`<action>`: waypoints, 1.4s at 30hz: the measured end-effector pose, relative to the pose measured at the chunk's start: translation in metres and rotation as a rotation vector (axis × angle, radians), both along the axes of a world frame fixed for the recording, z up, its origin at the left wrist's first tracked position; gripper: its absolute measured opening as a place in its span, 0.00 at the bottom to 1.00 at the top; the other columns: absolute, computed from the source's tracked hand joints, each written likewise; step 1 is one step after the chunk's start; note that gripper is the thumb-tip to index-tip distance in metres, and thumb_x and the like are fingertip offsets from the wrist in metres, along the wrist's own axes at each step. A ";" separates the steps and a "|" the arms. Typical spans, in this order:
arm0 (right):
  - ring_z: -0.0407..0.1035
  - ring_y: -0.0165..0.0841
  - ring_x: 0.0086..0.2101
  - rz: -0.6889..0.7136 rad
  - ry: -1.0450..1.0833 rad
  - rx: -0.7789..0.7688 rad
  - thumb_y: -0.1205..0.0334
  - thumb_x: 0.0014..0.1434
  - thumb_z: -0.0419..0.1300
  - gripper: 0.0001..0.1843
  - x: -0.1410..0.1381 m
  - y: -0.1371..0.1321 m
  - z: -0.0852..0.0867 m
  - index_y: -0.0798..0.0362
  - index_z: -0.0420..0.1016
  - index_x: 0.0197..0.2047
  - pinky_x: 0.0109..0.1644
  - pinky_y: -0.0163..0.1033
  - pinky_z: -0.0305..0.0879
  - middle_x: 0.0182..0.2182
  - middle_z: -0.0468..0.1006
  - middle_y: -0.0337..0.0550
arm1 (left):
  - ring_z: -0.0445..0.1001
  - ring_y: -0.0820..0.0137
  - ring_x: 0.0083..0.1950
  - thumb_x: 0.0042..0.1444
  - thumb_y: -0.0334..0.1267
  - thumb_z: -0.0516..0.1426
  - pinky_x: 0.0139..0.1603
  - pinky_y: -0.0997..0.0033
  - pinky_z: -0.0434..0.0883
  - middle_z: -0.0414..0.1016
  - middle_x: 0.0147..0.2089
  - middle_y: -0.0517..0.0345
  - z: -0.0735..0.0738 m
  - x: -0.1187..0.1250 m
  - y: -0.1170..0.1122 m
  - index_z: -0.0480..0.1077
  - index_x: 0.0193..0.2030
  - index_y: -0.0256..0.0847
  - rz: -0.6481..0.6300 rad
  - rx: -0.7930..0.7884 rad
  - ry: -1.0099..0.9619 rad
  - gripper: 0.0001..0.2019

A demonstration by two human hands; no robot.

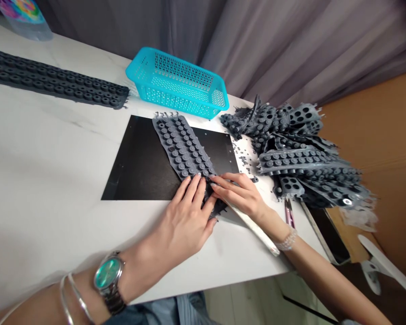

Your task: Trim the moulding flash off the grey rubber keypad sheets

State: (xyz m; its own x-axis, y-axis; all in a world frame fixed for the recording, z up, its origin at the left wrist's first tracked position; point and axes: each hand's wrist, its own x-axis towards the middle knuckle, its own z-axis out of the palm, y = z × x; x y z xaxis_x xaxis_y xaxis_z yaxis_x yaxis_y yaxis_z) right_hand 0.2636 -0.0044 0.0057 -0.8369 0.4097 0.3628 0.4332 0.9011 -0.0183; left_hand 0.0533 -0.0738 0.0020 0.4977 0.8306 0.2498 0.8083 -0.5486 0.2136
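A grey rubber strip with rows of round raised studs lies slantwise over a black mat. My left hand presses on its near end with the fingers stretched out. From the other side my right hand meets it, the fingers closed around a long white rod-like tool. The tool's tip is hidden under my fingers at the strip, so what it touches cannot be made out.
A turquoise perforated basket stands behind the mat. At right lies a heap of studded rubber sheets, with small dark bits scattered beside it. Another strip lies at left. Pink-handled scissors or cutters are near my right wrist.
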 end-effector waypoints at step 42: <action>0.67 0.44 0.54 -0.107 -0.110 -0.038 0.70 0.68 0.50 0.17 -0.012 0.005 0.018 0.53 0.69 0.58 0.50 0.51 0.69 0.57 0.74 0.51 | 0.58 0.47 0.69 0.64 0.47 0.51 0.69 0.49 0.55 0.63 0.66 0.32 0.001 -0.002 0.000 0.67 0.64 0.34 -0.011 0.000 -0.005 0.26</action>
State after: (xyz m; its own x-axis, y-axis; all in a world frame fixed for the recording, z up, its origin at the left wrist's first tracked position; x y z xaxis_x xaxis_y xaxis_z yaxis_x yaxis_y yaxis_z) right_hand 0.2512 0.0008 0.0238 -0.8214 0.5106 0.2541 0.5282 0.8491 0.0013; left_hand 0.0518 -0.0733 0.0031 0.5052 0.8253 0.2522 0.8015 -0.5571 0.2176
